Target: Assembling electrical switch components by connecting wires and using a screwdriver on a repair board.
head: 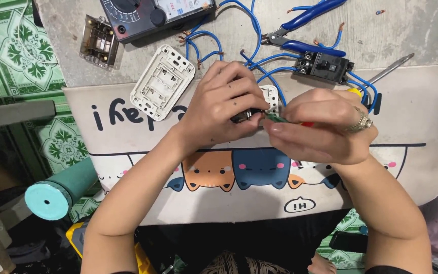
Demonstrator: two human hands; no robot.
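- The small white switch module [271, 97] sits at the middle of the work surface, held just over the top edge of the cartoon-cat mat [249, 203]; most of it is hidden by the hands.
- The left hand [224, 104] is clenched round the module's darker underside, fingers curled over its top, thumb below.
- The right hand [320, 127], a ring on one finger, pinches a thin green-shafted screwdriver [279, 118] whose tip meets the module between the two hands; its red handle part barely shows under the fingers.
- Blue wires [259, 61] run from behind the module up towards the black circuit breaker [323, 66], which lies just above the right hand, close to its knuckles.
- Blue-handled pliers [300, 30] lie above the breaker, near the top edge of the view.
- A second screwdriver [389, 68] rests slanted to the right of the breaker, its yellow handle partly hidden behind the right hand.
- A white socket faceplate [162, 81] lies tilted just to the left of the left hand, apart from it by a narrow gap.
- A clear switch frame [98, 41] and a black multimeter [153, 15] lie at the upper left, well apart from the hands.
- Bare mat lies below the forearms down to its lower edge, and to the far right.
- A teal tube [59, 193] juts past the mat's left edge.
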